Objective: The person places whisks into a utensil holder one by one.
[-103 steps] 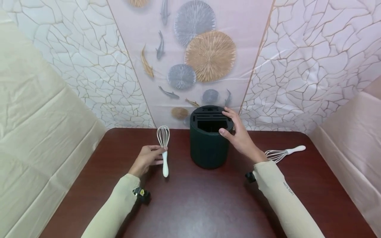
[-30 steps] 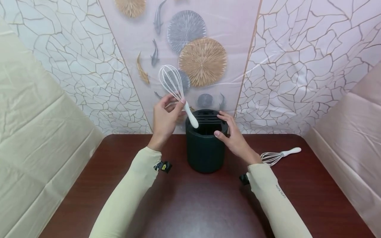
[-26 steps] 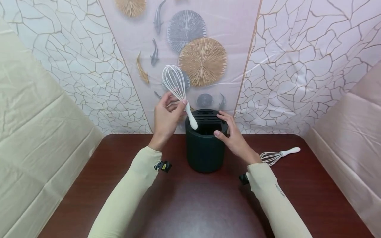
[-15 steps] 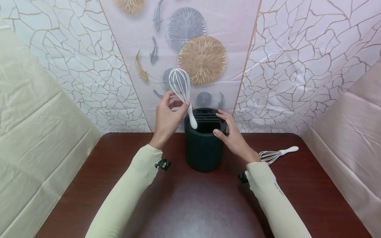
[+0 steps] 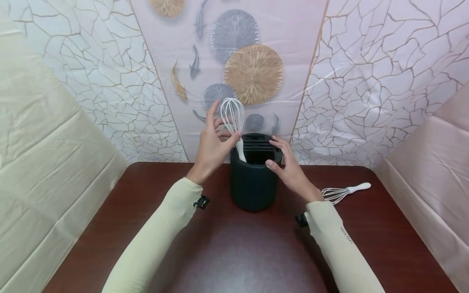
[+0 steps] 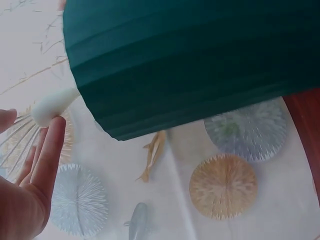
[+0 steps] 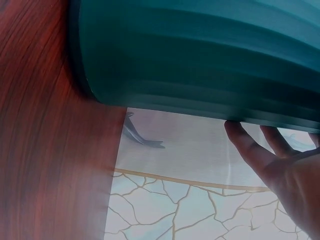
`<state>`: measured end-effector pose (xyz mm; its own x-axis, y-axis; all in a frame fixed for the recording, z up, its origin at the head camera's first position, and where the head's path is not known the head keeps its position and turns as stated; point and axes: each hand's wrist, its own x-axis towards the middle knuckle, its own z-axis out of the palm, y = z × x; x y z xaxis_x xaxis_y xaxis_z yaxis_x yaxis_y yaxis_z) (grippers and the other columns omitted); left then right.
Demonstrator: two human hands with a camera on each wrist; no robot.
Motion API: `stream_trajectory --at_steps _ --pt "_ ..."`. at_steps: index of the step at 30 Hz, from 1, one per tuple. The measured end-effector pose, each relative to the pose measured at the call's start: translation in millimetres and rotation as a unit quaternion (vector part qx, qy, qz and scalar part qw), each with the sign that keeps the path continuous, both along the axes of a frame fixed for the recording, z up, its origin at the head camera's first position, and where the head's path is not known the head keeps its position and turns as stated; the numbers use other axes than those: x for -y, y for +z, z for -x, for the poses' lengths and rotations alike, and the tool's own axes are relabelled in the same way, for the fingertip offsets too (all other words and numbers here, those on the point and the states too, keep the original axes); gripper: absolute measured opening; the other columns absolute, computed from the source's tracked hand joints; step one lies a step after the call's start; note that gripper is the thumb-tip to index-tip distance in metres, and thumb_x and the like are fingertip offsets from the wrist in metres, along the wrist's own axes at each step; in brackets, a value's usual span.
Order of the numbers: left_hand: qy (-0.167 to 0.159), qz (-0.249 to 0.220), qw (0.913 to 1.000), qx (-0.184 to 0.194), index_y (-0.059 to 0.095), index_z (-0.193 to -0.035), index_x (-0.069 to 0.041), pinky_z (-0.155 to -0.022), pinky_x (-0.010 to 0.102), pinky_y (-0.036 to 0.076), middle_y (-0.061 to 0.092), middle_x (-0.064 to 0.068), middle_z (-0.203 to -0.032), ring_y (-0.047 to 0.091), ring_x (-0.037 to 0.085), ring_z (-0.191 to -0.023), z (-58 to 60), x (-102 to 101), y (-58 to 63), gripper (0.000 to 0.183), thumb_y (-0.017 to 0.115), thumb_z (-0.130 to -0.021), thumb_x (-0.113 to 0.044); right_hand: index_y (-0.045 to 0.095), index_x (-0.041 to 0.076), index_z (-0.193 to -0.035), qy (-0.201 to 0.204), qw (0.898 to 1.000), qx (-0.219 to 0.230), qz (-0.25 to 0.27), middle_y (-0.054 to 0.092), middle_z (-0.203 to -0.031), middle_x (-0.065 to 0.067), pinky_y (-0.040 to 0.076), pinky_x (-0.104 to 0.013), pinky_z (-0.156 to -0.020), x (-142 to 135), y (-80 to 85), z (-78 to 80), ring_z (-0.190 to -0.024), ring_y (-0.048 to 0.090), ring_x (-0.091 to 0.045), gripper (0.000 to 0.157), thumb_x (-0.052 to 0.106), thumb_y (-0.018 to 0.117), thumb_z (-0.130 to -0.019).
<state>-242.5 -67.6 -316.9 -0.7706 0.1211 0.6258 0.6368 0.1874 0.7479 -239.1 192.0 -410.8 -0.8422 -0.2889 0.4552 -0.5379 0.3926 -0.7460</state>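
Note:
A white whisk (image 5: 232, 114) stands wires up over a dark green, round utensil holder (image 5: 253, 187), its handle end inside the large front opening. My left hand (image 5: 212, 148) pinches the whisk where wires meet handle, between thumb and fingers. In the left wrist view the pale handle (image 6: 52, 107) runs behind the ribbed wall of the holder. On the other side, my right hand (image 5: 291, 171) rests against the rim, thumb at the front and fingers farther back. Its fingertips touch the green wall in the right wrist view, fairly straight; the palm stays off it.
A second whisk (image 5: 346, 192) lies on the dark red table (image 5: 234, 248), right of my right wrist, its handle pointing away to the right. Narrow slots (image 5: 256, 140) cross the back of the holder's top. A patterned cloth (image 5: 253, 73) hangs close behind.
My left hand first lifted the whisk from the table and brought it over the holder. Since then the whisk has turned more upright and sunk, handle end into the opening. The right hand stays on the rim.

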Motion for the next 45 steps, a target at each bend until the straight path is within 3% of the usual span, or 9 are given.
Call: stream_trajectory --at_steps 5,11,16,18,20,25,30,35,45 --pt "0.013 0.051 0.9972 -0.053 0.021 -0.169 -0.023 -0.079 0.044 0.063 0.056 0.024 -0.136 0.072 0.027 -0.073 3.7 -2.5 -0.1 0.099 0.08 -0.091 -0.004 0.036 0.018 -0.163 -0.007 1.0 -0.01 -0.006 0.021 -0.173 0.001 0.028 -0.063 -0.117 -6.5 -5.0 4.7 -0.157 0.022 -0.027 0.075 0.051 0.065 -0.103" --pt "0.037 0.138 0.9859 -0.087 0.024 -0.168 -0.027 -0.07 0.04 0.062 0.049 0.021 -0.15 0.065 0.028 -0.069 0.3 -4.0 0.0 0.097 0.078 -0.09 -0.005 0.039 0.016 -0.162 -0.002 1.0 -0.016 0.004 0.022 -0.173 -0.001 0.024 -0.064 -0.121 -6.3 -4.3 5.1 -0.158 0.022 -0.028 0.079 0.059 0.064 -0.101" --pt "0.033 0.183 0.9774 -0.1 0.032 -0.163 -0.024 -0.066 0.033 0.06 0.052 0.021 -0.145 0.066 0.032 -0.087 -2.8 -5.8 -3.5 0.089 0.078 -0.089 -0.004 0.039 0.017 -0.161 -0.003 1.0 -0.012 0.001 0.022 -0.173 -0.001 0.023 -0.063 -0.123 -3.6 -4.8 4.1 -0.158 0.022 -0.028 0.08 0.062 0.063 -0.1" --pt "0.026 0.194 0.9753 -0.103 0.034 -0.162 -0.022 -0.069 0.032 0.062 0.049 0.021 -0.147 0.066 0.034 -0.096 -2.9 -7.2 -6.2 0.088 0.078 -0.088 -0.003 0.039 0.016 -0.161 -0.005 1.0 -0.012 0.006 0.022 -0.173 -0.001 0.023 -0.063 -0.123 -3.4 -5.9 3.6 -0.158 0.021 -0.028 0.08 0.062 0.063 -0.1" --pt "0.025 0.207 0.972 -0.108 0.035 -0.16 -0.018 -0.079 0.036 0.063 0.048 0.021 -0.147 0.064 0.034 -0.108 -2.9 -8.3 -9.3 0.085 0.079 -0.088 -0.004 0.039 0.016 -0.161 -0.007 1.0 -0.01 0.01 0.022 -0.173 -0.001 0.024 -0.064 -0.123 -3.1 -7.4 2.7 -0.158 0.021 -0.028 0.08 0.062 0.063 -0.1" --pt "0.033 0.229 0.9663 -0.113 0.042 -0.155 -0.008 -0.102 0.047 0.054 0.052 0.021 -0.142 0.059 0.034 -0.121 -4.2 -6.7 -19.7 0.077 0.08 -0.088 -0.008 0.037 0.018 -0.162 -0.006 1.0 -0.003 0.005 0.02 -0.173 0.001 0.023 -0.065 -0.123 -1.0 -8.1 2.3 -0.159 0.019 -0.027 0.081 0.062 0.064 -0.1" --pt "0.027 0.244 0.962 -0.119 0.046 -0.152 -0.006 -0.101 0.044 0.055 0.053 0.018 -0.137 0.061 0.03 -0.117 -4.8 -7.0 -26.6 0.071 0.081 -0.09 -0.011 0.036 0.021 -0.163 -0.006 1.0 0.001 -0.003 0.02 -0.173 0.002 0.022 -0.066 -0.123 -3.5 -6.1 2.5 -0.159 0.018 -0.027 0.082 0.065 0.062 -0.099" --pt "0.011 0.259 0.9557 -0.14 0.054 -0.148 -0.009 -0.103 0.042 0.054 0.055 0.014 -0.138 0.061 0.026 -0.119 -4.6 -5.0 -23.8 0.063 0.084 -0.092 -0.014 0.037 0.021 -0.163 -0.008 1.0 0.004 -0.008 0.019 -0.173 0.003 0.024 -0.065 -0.123 -3.2 -3.7 1.5 -0.159 0.019 -0.026 0.082 0.066 0.062 -0.099" --pt "-0.01 0.322 0.9349 -0.148 0.054 -0.155 -0.02 -0.102 0.044 0.057 0.056 0.012 -0.142 0.066 0.027 -0.12 -5.6 0.3 -26.7 0.068 0.082 -0.094 -0.031 0.036 0.019 -0.163 -0.002 1.0 0.005 -0.01 0.018 -0.174 -0.001 0.026 -0.067 -0.121 -3.4 -3.5 1.3 -0.159 0.019 -0.029 0.082 0.064 0.063 -0.099"
